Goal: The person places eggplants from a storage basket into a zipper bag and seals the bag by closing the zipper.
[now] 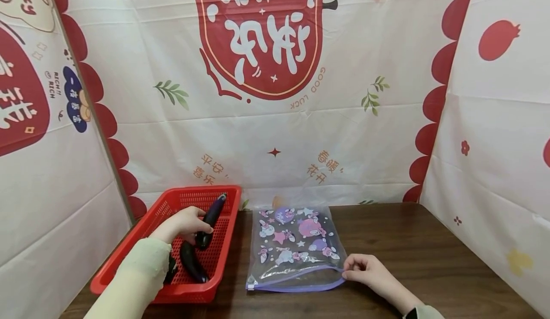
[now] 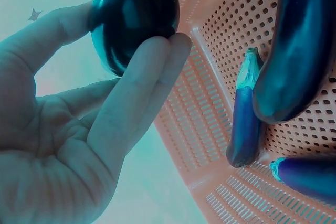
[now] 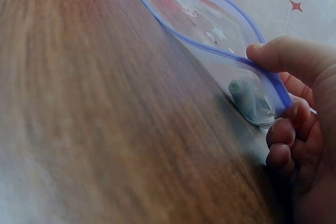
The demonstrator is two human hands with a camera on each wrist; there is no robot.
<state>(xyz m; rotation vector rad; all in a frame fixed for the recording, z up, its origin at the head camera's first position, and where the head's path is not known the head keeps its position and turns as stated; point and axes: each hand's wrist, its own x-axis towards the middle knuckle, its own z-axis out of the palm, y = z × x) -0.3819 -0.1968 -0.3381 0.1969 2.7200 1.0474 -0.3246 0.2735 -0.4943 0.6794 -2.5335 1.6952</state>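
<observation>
In the head view my left hand (image 1: 186, 223) is over the red basket (image 1: 185, 289), holding a dark purple eggplant (image 1: 214, 214) between thumb and fingers. More eggplants (image 1: 192, 261) lie in the basket; the left wrist view shows several, including a small one (image 2: 245, 114) with a pale cap. My right hand (image 1: 369, 273) pinches the right corner of a clear zip bag's (image 1: 296, 242) purple-edged mouth, which gapes open. The bag lies flat on the table, printed with cartoon figures and stars. Through its clear side, the right wrist view shows a greenish lump (image 3: 247, 98) whose kind I cannot tell.
The basket stands at the left of a dark wooden table (image 1: 399, 242), next to the bag. White printed cloth (image 1: 266, 132) hangs behind the table and along both sides. A zip slider (image 1: 250, 286) sits at the bag's left corner.
</observation>
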